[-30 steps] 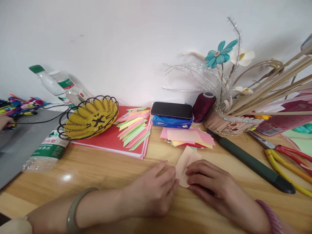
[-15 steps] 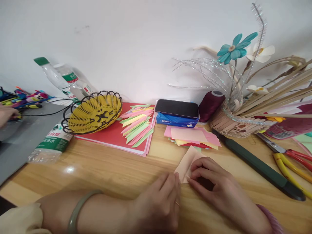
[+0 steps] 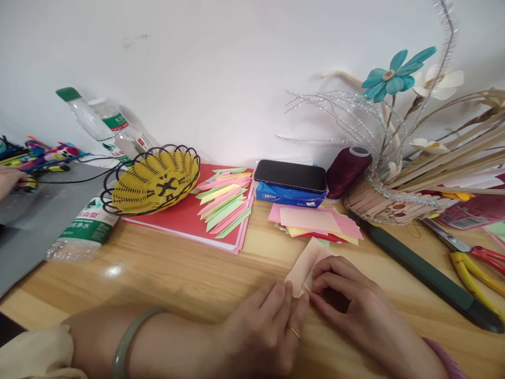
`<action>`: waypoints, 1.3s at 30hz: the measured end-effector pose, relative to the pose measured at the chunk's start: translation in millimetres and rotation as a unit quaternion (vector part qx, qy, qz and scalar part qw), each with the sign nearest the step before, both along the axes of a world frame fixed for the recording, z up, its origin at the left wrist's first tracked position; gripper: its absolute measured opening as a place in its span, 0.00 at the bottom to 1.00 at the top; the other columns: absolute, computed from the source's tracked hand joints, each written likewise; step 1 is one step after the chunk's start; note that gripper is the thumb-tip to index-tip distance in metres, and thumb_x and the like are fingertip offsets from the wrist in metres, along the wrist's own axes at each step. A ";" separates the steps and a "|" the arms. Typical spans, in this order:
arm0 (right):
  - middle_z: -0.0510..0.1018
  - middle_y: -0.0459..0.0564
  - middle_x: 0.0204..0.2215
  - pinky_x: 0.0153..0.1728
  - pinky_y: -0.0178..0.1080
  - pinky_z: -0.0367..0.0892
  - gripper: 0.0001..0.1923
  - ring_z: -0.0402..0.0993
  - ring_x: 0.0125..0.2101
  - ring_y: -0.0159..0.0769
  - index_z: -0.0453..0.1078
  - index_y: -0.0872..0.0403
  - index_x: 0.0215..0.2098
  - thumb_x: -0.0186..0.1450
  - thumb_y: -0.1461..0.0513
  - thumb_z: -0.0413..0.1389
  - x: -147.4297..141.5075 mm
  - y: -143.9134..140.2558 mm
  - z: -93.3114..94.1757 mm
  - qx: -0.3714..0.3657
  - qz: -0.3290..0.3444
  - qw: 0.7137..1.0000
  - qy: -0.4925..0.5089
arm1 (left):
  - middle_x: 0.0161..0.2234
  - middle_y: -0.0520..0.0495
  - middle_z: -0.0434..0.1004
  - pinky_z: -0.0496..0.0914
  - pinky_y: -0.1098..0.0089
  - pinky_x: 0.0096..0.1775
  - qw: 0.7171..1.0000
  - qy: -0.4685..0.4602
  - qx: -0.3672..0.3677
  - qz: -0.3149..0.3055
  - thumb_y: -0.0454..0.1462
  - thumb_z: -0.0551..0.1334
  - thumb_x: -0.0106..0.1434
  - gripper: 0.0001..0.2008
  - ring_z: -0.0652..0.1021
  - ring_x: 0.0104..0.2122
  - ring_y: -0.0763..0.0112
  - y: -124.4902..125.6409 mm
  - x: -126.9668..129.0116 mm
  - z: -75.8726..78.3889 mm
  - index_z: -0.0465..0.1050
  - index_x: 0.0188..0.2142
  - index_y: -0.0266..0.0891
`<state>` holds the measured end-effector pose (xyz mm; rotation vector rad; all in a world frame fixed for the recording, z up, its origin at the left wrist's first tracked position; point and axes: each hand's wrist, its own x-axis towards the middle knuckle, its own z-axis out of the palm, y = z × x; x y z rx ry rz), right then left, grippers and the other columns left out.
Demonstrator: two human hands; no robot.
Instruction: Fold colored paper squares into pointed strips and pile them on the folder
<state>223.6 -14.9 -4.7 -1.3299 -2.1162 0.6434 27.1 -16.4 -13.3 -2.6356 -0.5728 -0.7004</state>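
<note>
My left hand [image 3: 264, 331] and right hand [image 3: 347, 300] pinch the near corner of the peach paper [image 3: 305, 263]; it seems thin, light, easy to crease.

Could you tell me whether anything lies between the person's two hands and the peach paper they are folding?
Nothing visible does. The left hand and the right hand both already touch the peach paper on the wooden table; the stack of coloured paper lies behind it, apart.
</note>
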 end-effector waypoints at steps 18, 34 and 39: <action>0.68 0.48 0.31 0.34 0.38 0.65 0.08 0.65 0.35 0.34 0.67 0.52 0.27 0.63 0.65 0.50 3.9 1.6 4.5 -0.066 0.017 0.998 -0.001 | 0.33 0.44 0.68 0.70 0.66 0.30 0.984 0.045 -0.171 0.036 0.28 0.47 0.65 0.13 0.71 0.32 0.66 5.8 3.8 3.5 0.67 0.43 0.28; 0.65 0.50 0.34 0.38 0.42 0.63 0.10 0.62 0.39 0.37 0.63 0.53 0.27 0.66 0.64 0.46 4.8 1.5 8.5 -0.098 0.042 0.994 -0.012 | 0.40 0.33 0.76 0.69 0.62 0.37 0.998 0.064 -0.004 -0.028 0.27 0.50 0.60 0.14 0.76 0.38 0.57 -2.4 -3.8 5.8 0.74 0.35 0.25; 0.65 0.50 0.32 0.36 0.41 0.64 0.10 0.63 0.37 0.37 0.63 0.53 0.27 0.65 0.65 0.46 3.6 0.4 4.0 -0.067 0.036 0.997 -0.029 | 0.38 0.35 0.77 0.70 0.65 0.36 0.999 0.042 -0.012 -0.015 0.26 0.47 0.61 0.17 0.77 0.37 0.59 -1.4 -2.5 8.7 0.74 0.37 0.24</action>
